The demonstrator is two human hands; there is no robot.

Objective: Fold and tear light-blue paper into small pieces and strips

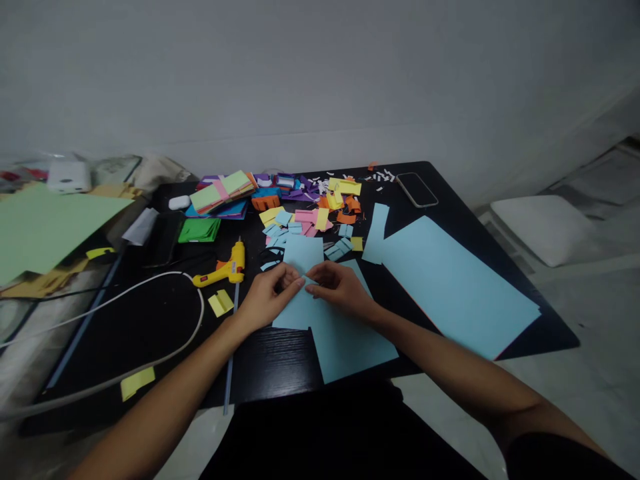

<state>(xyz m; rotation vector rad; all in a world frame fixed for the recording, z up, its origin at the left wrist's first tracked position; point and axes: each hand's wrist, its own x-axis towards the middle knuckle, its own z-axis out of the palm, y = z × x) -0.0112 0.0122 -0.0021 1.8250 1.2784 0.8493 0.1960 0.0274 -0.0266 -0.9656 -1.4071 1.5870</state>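
Observation:
My left hand [273, 293] and my right hand [345, 288] meet over the middle of the black table, fingertips nearly touching. Thumb and fingers of each are pinched on a small light blue paper piece [307, 281], mostly hidden by the fingers. Under them lie larger light blue sheets [353, 347], and another blue piece [303, 249] shows just beyond. Small folded blue paper pieces [339, 249] are scattered behind my hands, beside pink ones [305, 217] and yellow ones [345, 187].
Left of my hands lies a yellow glue gun [234, 265] with a glue stick and white cable [200, 313]. A blue paper stack [450, 280] covers the right side. A phone [417, 190] rests at the back right; green folded papers [199, 230] lie left.

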